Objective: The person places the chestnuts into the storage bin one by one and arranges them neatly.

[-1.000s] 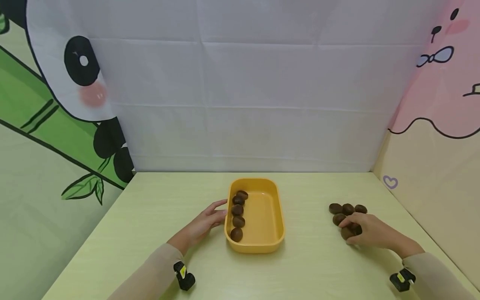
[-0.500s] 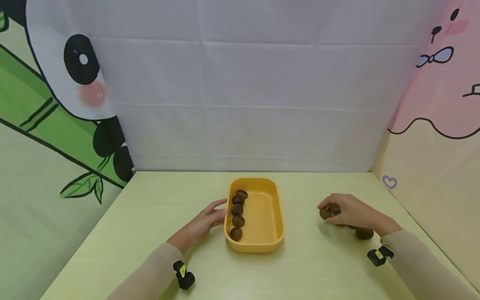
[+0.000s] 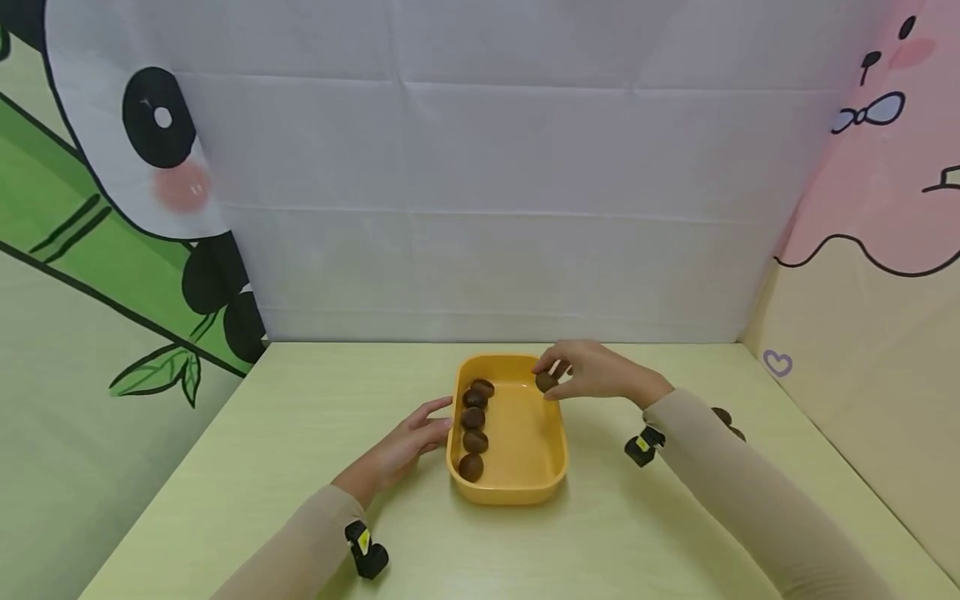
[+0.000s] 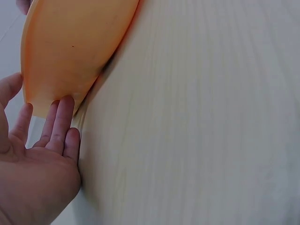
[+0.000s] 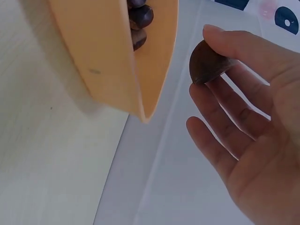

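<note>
A yellow rectangular tray (image 3: 528,496) stands on the table, with several brown chestnuts (image 3: 472,418) in a row along its left side. My left hand (image 3: 397,454) touches the tray's left wall with its fingers nearly straight; in the left wrist view the fingertips (image 4: 67,103) rest on the outer wall. Over the tray's back right corner, my right hand (image 3: 600,371) pinches a chestnut (image 3: 546,382). The right wrist view shows this chestnut (image 5: 208,63) between thumb and fingers, above the rim.
Two chestnuts (image 3: 722,415) show at the right, behind the right sleeve (image 3: 750,483), which may hide others. A white cloth wall (image 3: 510,208) rises at the table's back edge, with printed panels (image 3: 862,350) at both sides.
My right hand has taken hold of a chestnut at the pile on the right and carried it left to the tray's back right corner. My left hand stays at the tray.
</note>
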Demonstrator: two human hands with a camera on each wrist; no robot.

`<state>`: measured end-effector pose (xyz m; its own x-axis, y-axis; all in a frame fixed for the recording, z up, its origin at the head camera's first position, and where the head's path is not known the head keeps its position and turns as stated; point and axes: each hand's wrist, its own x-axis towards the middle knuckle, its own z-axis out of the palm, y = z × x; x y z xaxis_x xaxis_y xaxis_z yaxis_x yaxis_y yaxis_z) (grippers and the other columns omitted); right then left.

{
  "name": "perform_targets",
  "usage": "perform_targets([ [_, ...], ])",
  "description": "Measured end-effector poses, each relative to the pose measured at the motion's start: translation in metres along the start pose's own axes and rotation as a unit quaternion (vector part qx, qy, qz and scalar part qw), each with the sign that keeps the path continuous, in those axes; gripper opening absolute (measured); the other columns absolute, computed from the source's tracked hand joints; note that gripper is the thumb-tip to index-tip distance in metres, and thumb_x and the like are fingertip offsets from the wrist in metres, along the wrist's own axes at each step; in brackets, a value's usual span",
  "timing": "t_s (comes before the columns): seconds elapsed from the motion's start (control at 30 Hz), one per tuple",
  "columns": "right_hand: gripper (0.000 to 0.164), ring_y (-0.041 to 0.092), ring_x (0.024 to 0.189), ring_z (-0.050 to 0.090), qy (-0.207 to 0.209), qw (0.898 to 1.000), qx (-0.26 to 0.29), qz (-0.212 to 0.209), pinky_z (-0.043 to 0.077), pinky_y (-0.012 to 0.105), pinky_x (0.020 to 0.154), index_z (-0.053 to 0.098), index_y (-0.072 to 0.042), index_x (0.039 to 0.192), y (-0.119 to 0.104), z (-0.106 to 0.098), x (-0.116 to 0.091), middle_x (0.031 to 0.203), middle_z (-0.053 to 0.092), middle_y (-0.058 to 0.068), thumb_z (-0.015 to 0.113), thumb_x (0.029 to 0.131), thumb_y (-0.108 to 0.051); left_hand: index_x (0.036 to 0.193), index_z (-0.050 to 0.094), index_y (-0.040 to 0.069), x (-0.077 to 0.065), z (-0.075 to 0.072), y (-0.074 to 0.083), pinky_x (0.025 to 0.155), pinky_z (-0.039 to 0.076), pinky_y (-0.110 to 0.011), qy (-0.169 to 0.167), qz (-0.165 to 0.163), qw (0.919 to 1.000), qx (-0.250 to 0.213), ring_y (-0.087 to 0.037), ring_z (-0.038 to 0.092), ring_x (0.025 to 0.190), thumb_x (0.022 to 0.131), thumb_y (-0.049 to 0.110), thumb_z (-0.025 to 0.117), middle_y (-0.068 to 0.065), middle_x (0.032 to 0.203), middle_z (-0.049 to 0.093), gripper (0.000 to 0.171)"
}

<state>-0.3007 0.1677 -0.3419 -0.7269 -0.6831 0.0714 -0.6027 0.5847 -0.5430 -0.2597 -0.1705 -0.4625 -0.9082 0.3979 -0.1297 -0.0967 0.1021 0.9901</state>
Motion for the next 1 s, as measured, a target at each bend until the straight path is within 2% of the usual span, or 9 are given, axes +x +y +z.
perform_targets([
  [0.27, 0.039, 0.015, 0.098, 0.067, 0.002, 0.999, 0.008, 0.05, 0.055, 0.03, 0.084, 0.069, -0.009, 0.123, -0.011, 0.019, 0.051, 0.113, 0.068, -0.001, 0.081, 0.087, -0.018, 0.157, 0.027, 0.015, 0.001, -0.003, -0.002, 0.116, 0.027, -0.052, -0.012, 0.003, 0.9999, -0.003, -0.031, 0.054, 0.127, 0.104, 0.033, 0.056, -0.02, 0.143, 0.052, 0.064],
  [0.47, 0.039, 0.019, 0.098, 0.064, 0.017, 0.996, 0.014, 0.09, 0.054, 0.034, 0.088, 0.07, -0.002, 0.122, -0.01, 0.04, 0.076, 0.108, 0.07, 0.004, 0.08, 0.086, -0.014, 0.157, 0.029, 0.016, 0.001, -0.001, 0.0, 0.115, 0.028, -0.052, -0.006, -0.004, 1.0, -0.002, -0.03, 0.054, 0.126, 0.103, 0.035, 0.058, -0.018, 0.143, 0.053, 0.064],
  [0.6, 0.037, 0.02, 0.098, 0.063, 0.038, 0.989, 0.05, 0.134, 0.053, 0.036, 0.089, 0.071, -0.002, 0.12, -0.006, 0.054, 0.084, 0.109, 0.069, 0.006, 0.08, 0.085, -0.011, 0.156, 0.03, 0.018, 0.0, 0.0, 0.001, 0.116, 0.028, -0.052, -0.002, -0.007, 1.0, -0.003, -0.03, 0.055, 0.126, 0.102, 0.036, 0.058, -0.017, 0.142, 0.054, 0.063],
  [0.77, 0.039, 0.025, 0.103, 0.064, 0.067, 0.972, 0.11, 0.197, 0.053, 0.04, 0.092, 0.069, -0.001, 0.123, -0.002, 0.068, 0.086, 0.115, 0.069, 0.01, 0.078, 0.086, -0.008, 0.156, 0.03, 0.016, -0.001, 0.001, 0.0, 0.115, 0.028, -0.054, 0.002, -0.002, 1.0, 0.003, -0.031, 0.055, 0.125, 0.103, 0.036, 0.057, -0.018, 0.141, 0.054, 0.063],
  [0.9, 0.038, 0.027, 0.109, 0.062, 0.082, 0.961, 0.122, 0.235, 0.051, 0.041, 0.097, 0.069, -0.002, 0.123, -0.001, 0.076, 0.086, 0.119, 0.068, 0.01, 0.077, 0.087, -0.007, 0.156, 0.03, 0.016, -0.002, 0.0, 0.001, 0.115, 0.026, -0.055, 0.002, -0.001, 1.0, 0.003, -0.032, 0.055, 0.125, 0.103, 0.035, 0.058, -0.019, 0.141, 0.054, 0.063],
  [1.0, 0.037, 0.027, 0.107, 0.062, 0.088, 0.96, 0.109, 0.243, 0.052, 0.04, 0.095, 0.07, -0.002, 0.123, 0.001, 0.082, 0.086, 0.12, 0.068, 0.011, 0.075, 0.087, -0.007, 0.156, 0.031, 0.016, -0.003, -0.001, 0.001, 0.116, 0.026, -0.054, -0.001, -0.003, 1.0, -0.003, -0.032, 0.055, 0.125, 0.102, 0.035, 0.058, -0.018, 0.14, 0.054, 0.063],
])
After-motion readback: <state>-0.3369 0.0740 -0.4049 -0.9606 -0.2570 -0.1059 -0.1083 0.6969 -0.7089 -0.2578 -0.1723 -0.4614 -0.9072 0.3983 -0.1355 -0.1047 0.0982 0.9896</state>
